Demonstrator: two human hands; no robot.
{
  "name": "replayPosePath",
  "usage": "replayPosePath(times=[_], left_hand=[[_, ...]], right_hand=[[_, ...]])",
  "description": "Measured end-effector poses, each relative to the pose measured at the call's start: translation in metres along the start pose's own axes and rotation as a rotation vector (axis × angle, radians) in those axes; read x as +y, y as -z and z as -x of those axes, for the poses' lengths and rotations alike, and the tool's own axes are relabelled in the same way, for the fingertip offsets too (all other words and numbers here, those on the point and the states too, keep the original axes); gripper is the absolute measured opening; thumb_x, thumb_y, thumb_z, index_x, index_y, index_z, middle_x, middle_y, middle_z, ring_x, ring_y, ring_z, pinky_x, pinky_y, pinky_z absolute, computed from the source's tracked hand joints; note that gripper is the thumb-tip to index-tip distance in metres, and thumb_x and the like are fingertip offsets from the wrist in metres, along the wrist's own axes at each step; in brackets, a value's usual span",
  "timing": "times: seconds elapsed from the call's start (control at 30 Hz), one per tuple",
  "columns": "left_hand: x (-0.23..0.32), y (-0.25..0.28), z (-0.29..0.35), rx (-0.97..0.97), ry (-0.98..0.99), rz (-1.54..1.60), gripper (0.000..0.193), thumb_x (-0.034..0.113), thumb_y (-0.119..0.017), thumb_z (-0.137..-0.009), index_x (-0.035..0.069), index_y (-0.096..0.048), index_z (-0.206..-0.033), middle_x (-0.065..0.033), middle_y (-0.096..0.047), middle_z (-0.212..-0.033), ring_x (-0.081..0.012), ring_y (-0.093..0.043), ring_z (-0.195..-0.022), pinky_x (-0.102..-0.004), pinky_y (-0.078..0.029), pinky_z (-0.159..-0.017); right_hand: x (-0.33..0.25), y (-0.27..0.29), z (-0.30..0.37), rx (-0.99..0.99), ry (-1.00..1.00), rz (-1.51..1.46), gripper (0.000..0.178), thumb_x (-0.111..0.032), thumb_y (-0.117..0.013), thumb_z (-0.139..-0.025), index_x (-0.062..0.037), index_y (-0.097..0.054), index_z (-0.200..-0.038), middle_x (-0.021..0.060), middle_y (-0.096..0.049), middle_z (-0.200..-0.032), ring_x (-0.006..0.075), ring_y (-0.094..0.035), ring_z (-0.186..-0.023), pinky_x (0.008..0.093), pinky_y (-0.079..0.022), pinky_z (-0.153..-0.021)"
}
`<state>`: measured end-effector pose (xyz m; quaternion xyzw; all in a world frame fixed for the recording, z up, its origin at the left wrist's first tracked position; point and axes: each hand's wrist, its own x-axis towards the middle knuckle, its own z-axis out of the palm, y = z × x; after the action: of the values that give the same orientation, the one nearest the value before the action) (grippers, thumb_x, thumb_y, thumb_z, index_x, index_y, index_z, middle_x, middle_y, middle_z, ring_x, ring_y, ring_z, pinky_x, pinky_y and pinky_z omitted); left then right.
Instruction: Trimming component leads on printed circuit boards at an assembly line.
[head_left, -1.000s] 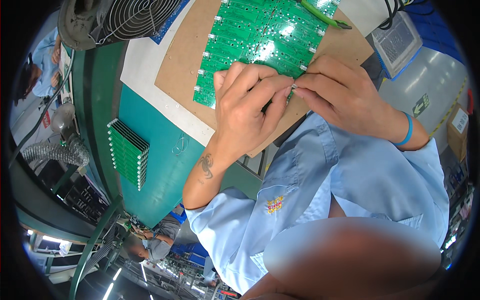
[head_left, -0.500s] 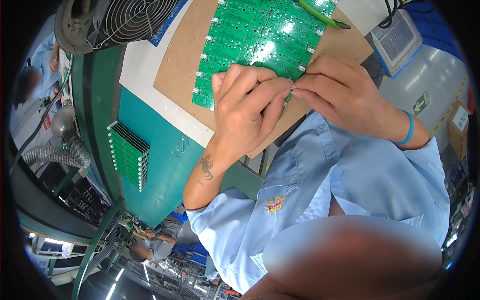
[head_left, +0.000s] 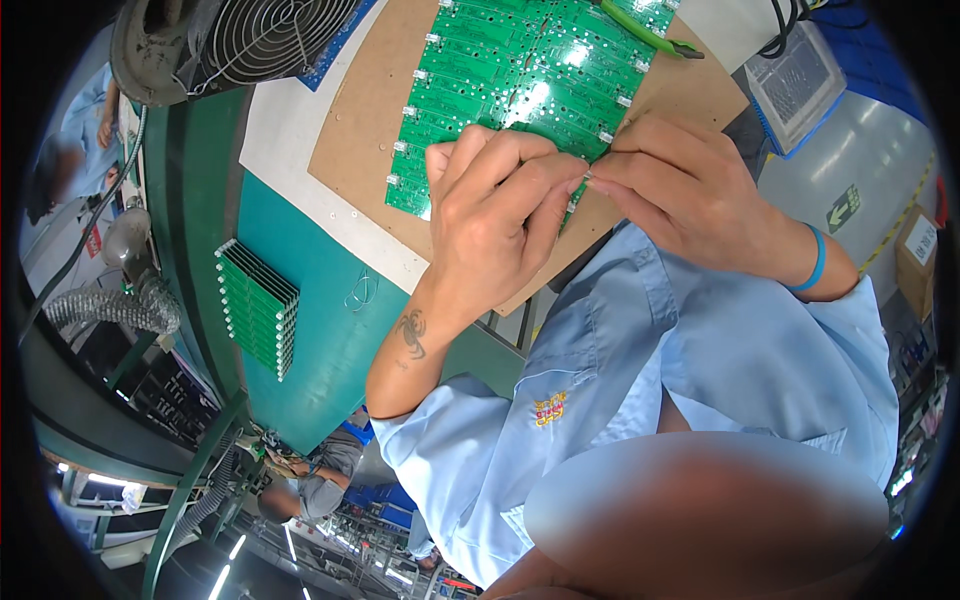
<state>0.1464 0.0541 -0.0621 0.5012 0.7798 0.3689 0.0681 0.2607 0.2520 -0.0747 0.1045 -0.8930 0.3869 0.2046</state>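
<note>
A green circuit board panel (head_left: pixel 480 90) lies on a brown board (head_left: pixel 350 130), with small white connectors along its left and right edges. My left hand (head_left: pixel 495 210) is closed, resting over the panel's near part, its thumb and forefinger pinched at the right edge. From the other side my right hand (head_left: pixel 685 190) pinches at the same spot. Between both sets of fingertips shows a small white connector (head_left: pixel 587 177), mostly covered. Green-handled cutters (head_left: pixel 650 38) lie across the panel's far right, apart from both hands.
A stack of green circuit boards (head_left: pixel 258 310) stands on the teal table (head_left: pixel 330 350) at left, near a thin wire loop (head_left: pixel 361 289). A fan (head_left: pixel 270 40) is at the far left. A clear blue-edged bin (head_left: pixel 795 90) sits at the right. Two people are farther off at left.
Hardly anything differs. Both hands keep their pinch at the panel's right edge, and the view has shifted very slightly.
</note>
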Motion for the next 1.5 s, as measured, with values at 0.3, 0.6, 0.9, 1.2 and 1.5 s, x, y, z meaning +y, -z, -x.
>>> replayPosePath(times=[0.3, 0.6, 0.9, 1.2, 1.5], left_hand=[[0.001, 0.002, 0.001, -0.022, 0.014, 0.006, 0.017, 0.002, -0.079, -0.084, 0.015, -0.079, -0.095, 0.0050, -0.065, -0.098, -0.0154, -0.049, -0.085, -0.0316, -0.032, -0.083], [0.002, 0.001, 0.000, -0.008, 0.007, 0.011, 0.016, 0.004, -0.079, -0.085, 0.015, -0.079, -0.097, 0.0049, -0.065, -0.098, -0.0155, -0.049, -0.085, -0.0319, -0.032, -0.083], [0.000, 0.002, 0.001, -0.025, 0.009, 0.004, 0.016, 0.005, -0.079, -0.086, 0.016, -0.080, -0.098, 0.0049, -0.064, -0.098, -0.0154, -0.049, -0.086, -0.0318, -0.032, -0.083], [0.004, 0.001, -0.002, -0.013, 0.064, 0.059, 0.012, 0.006, -0.079, -0.087, 0.016, -0.078, -0.093, 0.0045, -0.065, -0.093, -0.0154, -0.049, -0.084, -0.0318, -0.032, -0.083], [0.010, 0.002, -0.011, -0.036, 0.189, 0.086, 0.011, 0.007, -0.080, -0.086, 0.016, -0.074, -0.086, 0.0055, -0.063, -0.084, -0.0152, -0.048, -0.081, -0.0321, -0.031, -0.083]], right_hand=[[0.001, 0.001, 0.001, -0.039, -0.006, 0.013, 0.013, -0.003, -0.079, -0.086, -0.0037, -0.073, -0.098, 0.0058, -0.064, -0.093, 0.0216, -0.056, -0.070, 0.0313, -0.048, -0.063], [0.001, 0.003, 0.000, -0.047, 0.021, 0.042, 0.015, -0.004, -0.078, -0.087, -0.0033, -0.072, -0.101, 0.0067, -0.065, -0.097, 0.0217, -0.057, -0.073, 0.0313, -0.049, -0.066], [0.002, 0.003, 0.001, -0.056, 0.020, 0.031, 0.017, -0.004, -0.078, -0.086, -0.0029, -0.072, -0.101, 0.0072, -0.066, -0.100, 0.0225, -0.059, -0.075, 0.0313, -0.051, -0.068], [0.000, -0.001, -0.002, 0.019, 0.024, 0.031, 0.016, 0.000, -0.077, -0.081, -0.0046, -0.063, -0.086, 0.0056, -0.062, -0.094, 0.0209, -0.055, -0.070, 0.0333, -0.047, -0.060], [0.003, 0.003, 0.002, -0.058, 0.017, 0.036, 0.014, -0.002, -0.077, -0.085, -0.0038, -0.071, -0.098, 0.0069, -0.066, -0.098, 0.0219, -0.057, -0.071, 0.0313, -0.049, -0.065]])
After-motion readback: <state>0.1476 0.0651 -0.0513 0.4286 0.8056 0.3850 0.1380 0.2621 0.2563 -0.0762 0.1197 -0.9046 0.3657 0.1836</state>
